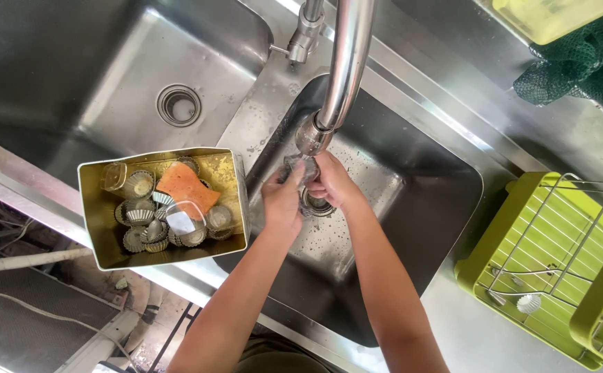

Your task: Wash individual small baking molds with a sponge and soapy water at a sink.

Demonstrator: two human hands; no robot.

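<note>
Both my hands meet under the faucet [336, 76] over the right sink basin [419, 207]. My left hand [282, 200] and my right hand [332, 181] together hold a small clear glass item [299, 168] right under the spout, where water runs. The item is mostly hidden by my fingers. Just below my hands lies the basin's drain [315, 205].
A gold square tin [101, 221] sits on the divider, holding several small fluted metal moulds [139, 215], an orange sponge [187, 186] and a clear cup. The left basin [142, 76] has a drain [178, 105]. At right stand a green drying rack [543, 269], a green net and a yellow container.
</note>
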